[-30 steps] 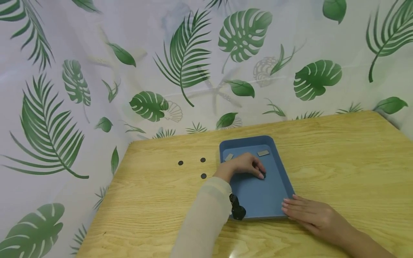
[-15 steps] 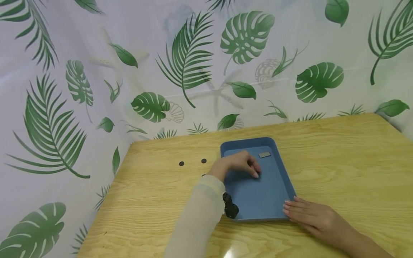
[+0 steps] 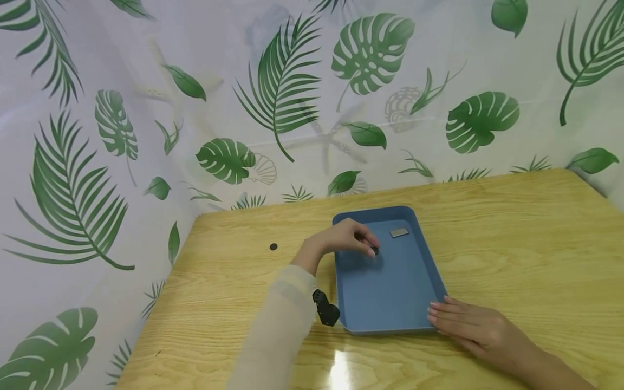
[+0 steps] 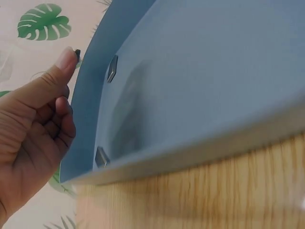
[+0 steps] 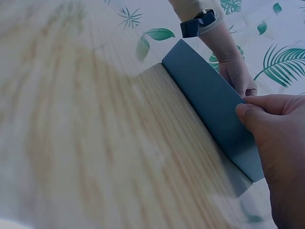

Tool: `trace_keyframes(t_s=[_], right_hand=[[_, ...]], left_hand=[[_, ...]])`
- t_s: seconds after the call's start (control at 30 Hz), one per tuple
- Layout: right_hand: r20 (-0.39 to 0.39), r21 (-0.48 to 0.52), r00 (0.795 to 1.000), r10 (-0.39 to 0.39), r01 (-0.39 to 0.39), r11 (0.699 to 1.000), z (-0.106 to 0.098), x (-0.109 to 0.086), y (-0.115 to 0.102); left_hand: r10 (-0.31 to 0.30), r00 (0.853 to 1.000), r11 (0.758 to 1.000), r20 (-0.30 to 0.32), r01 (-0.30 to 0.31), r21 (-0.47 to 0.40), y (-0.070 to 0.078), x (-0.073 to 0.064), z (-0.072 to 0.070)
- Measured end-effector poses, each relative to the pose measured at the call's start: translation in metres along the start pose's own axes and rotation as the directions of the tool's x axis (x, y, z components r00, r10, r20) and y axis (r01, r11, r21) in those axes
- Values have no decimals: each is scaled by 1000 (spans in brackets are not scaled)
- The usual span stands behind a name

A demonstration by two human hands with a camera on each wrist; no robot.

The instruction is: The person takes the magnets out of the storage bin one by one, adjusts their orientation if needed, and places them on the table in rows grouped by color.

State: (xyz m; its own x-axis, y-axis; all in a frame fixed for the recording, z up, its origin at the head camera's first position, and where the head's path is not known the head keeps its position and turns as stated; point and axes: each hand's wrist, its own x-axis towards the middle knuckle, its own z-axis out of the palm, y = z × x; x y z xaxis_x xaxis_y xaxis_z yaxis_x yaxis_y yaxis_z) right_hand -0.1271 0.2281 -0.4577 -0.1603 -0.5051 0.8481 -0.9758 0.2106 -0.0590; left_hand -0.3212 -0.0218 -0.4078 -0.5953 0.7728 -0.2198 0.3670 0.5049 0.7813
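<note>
My left hand [image 3: 341,236] is over the far left part of the shallow blue tray [image 3: 390,303]. Its thumb and fingers pinch a small black disc [image 3: 375,251], of which only a dark edge shows past the thumb in the left wrist view. A flat grey rectangular piece [image 3: 399,232] lies in the tray's far right corner. The left wrist view shows a second grey piece [image 4: 101,156] by the tray wall, hidden behind my hand in the head view. My right hand [image 3: 480,327] holds the tray's near right corner, thumb against the outer wall and fingers over the rim.
Left of the tray, one black disc [image 3: 273,246] lies on the wooden table [image 3: 219,303]. A leaf-patterned cloth [image 3: 292,108] hangs behind the table's far edge. A black device [image 3: 325,309] is strapped at my left wrist, close to the tray's left wall.
My left hand has drawn back left and away from me across the tray with the black disc. Its forearm now covers where two discs lay on the table. The right hand keeps its place.
</note>
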Motion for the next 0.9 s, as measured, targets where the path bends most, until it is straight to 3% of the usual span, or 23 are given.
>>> trace_keyframes(t_s=[0.23,0.37,0.63,0.9], right_hand=[[-23,1,1000,-16,16,1000,-1,1,0],[-40,10,998,-40,40,999,1,2,1],[-22,-4,999,-30,30,1000,0,0,1],[-23,-9,999,-23,23,1000,0,-1,1]], left_hand=[[23,999,997,-36,-25,-76,-7,-11,-8],[29,998,997,-49,-32,-64,-9,-19,-13],[83,996,996,-10,-83,-31,-8,-40,-14],[110,990,993,-93,-113,-24,-21,-71,-18]])
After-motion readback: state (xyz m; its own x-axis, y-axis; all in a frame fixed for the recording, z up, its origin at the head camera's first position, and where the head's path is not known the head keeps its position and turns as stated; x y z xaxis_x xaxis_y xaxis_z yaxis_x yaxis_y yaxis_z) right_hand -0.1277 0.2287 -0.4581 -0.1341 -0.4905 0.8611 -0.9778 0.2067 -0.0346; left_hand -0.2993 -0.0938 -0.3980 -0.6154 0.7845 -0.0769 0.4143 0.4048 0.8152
